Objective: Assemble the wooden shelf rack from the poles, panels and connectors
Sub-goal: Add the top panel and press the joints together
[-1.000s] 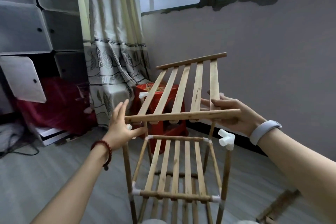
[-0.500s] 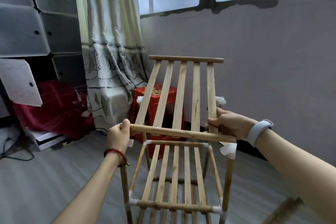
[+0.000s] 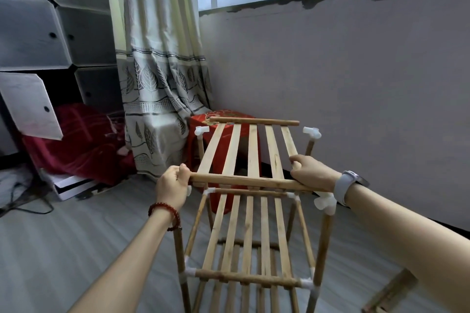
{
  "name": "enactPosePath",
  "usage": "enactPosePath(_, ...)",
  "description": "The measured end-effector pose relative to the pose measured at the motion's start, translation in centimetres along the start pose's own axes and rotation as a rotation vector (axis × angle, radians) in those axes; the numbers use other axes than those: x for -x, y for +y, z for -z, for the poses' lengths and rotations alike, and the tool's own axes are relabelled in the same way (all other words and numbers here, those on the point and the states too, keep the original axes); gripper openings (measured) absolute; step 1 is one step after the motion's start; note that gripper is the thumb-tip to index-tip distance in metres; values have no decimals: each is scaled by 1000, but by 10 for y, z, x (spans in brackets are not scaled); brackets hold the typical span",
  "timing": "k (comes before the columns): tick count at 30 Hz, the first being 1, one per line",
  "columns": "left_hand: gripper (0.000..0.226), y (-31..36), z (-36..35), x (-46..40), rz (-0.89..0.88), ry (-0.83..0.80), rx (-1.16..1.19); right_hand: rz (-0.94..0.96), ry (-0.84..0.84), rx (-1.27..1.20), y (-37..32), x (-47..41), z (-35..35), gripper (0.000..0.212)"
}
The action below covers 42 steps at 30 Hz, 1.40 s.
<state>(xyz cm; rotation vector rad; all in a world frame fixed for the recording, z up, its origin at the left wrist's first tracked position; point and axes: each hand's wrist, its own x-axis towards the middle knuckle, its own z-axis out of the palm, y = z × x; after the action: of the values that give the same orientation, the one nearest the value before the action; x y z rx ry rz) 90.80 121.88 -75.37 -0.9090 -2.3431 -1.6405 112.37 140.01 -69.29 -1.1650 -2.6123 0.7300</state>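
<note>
A slatted wooden panel [image 3: 254, 152] lies nearly flat over the top of the part-built rack [image 3: 251, 236]. My left hand [image 3: 173, 183] grips the left end of the panel's near rail. My right hand [image 3: 311, 173] holds the rail's right end, thumb over the outermost slat. White connectors sit on the pole tops at far left [image 3: 201, 130], far right [image 3: 312, 132] and near right [image 3: 325, 203]. The panel's far rail [image 3: 254, 121] hangs between the two far connectors, not plugged in. Two lower slatted shelves are fixed between the poles.
A red plastic stool [image 3: 223, 119] stands behind the rack by the grey wall. A patterned curtain [image 3: 157, 71] hangs at left, beside grey cube cabinets [image 3: 45, 20] and a red blanket [image 3: 76, 140]. Another wooden piece [image 3: 389, 292] lies on the floor at lower right.
The panel has swung down from steeply tilted to almost level over the rack top. Both hands came lower with the near rail, and my left hand closed round its end.
</note>
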Motion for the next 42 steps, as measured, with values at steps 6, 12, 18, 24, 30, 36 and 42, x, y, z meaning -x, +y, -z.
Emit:
enactPosePath(6,37,2,0,5,17,35,44,42,-102,51,4,-1,-5,48)
enactPosePath(12,36,-2,-1,2,35,24,79,59,-213,70,-2,1,1,83)
enactPosePath(18,34,-2,0,0,50,46,98,101,-219,259,-6,0,14,90)
enactPosePath(24,37,0,2,5,100,28,109,156,-93,293,2,6,4,47)
enactPosePath(30,38,14,-3,29,96,-49,135,239,93,510,24,14,12,43)
enactPosePath(36,29,29,-10,56,83,-274,330,272,278,579,39,13,27,37)
enactPosePath(42,23,45,-26,74,124,-419,520,257,398,479,63,24,27,23)
